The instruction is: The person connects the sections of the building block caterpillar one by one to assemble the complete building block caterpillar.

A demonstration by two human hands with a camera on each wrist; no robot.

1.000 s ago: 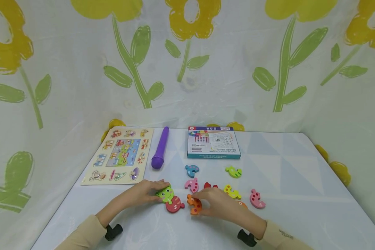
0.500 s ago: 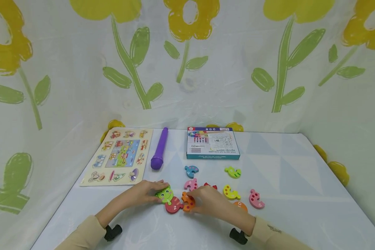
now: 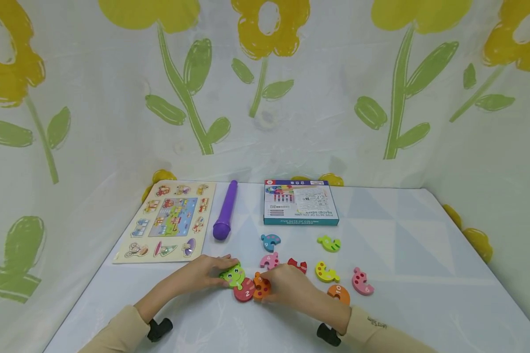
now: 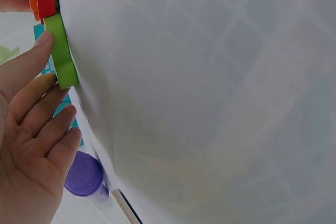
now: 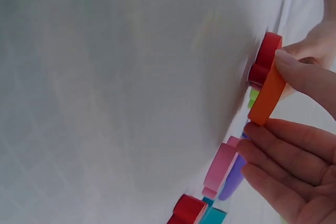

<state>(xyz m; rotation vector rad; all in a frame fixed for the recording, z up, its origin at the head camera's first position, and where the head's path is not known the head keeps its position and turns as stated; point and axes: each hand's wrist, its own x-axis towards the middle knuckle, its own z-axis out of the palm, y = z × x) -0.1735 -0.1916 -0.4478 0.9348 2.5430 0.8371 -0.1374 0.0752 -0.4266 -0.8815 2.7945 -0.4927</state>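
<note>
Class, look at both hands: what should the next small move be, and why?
Probably press the orange piece gently into place against the red piece marked 2: the right hand pinches it up against the red one, whether fully interlocked I cannot tell, while the left hand holds the green face piece on the red's other side.

The person's left forearm (image 3: 154, 296) slants inward, its beige sleeve (image 3: 122, 329) stopping short of the wrist. The left hand (image 3: 203, 272) pinches between thumb (image 4: 26, 66) and fingertips, the other fingers slightly bent. Opposite, the right forearm (image 3: 329, 309) angles in, and the right hand (image 3: 287, 286) pinches likewise, its remaining fingers (image 5: 278, 177) lying side by side. The two hands are near each other, apart.
</note>
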